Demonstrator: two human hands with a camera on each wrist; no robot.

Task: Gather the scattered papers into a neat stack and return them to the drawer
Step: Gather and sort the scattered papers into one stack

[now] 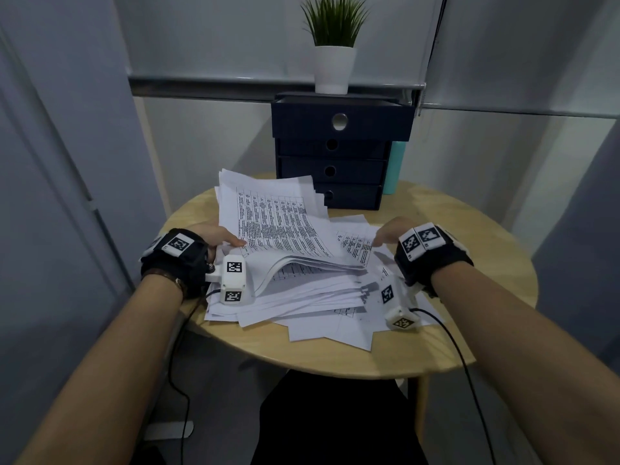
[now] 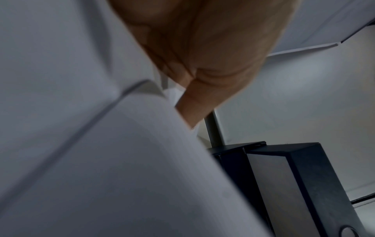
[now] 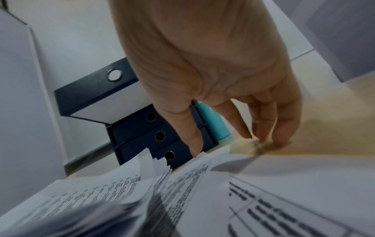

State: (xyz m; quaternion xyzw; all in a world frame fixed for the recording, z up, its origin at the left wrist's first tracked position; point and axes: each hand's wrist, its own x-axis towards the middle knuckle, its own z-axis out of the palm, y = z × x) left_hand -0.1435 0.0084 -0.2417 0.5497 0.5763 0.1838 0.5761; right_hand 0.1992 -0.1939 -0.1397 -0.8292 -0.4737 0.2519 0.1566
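A loose pile of printed papers (image 1: 302,290) covers the middle of the round wooden table (image 1: 436,347). My left hand (image 1: 223,239) grips the left edge of a lifted bundle, thumb on top; the left wrist view shows the hand (image 2: 194,89) pinching white sheets (image 2: 101,160). My right hand (image 1: 387,233) hovers over the right side of the pile. In the right wrist view its fingers (image 3: 238,125) are spread, their tips on the wood just past the sheets (image 3: 284,184). Behind the pile stands a dark blue drawer unit (image 1: 332,171) with its top drawer (image 1: 342,124) pulled out.
A potted plant (image 1: 333,62) sits on top of the drawer unit. A teal bottle (image 1: 395,169) stands behind the unit's right side. Bare wood shows at the table's right and front. Cables hang from both wrists off the near edge.
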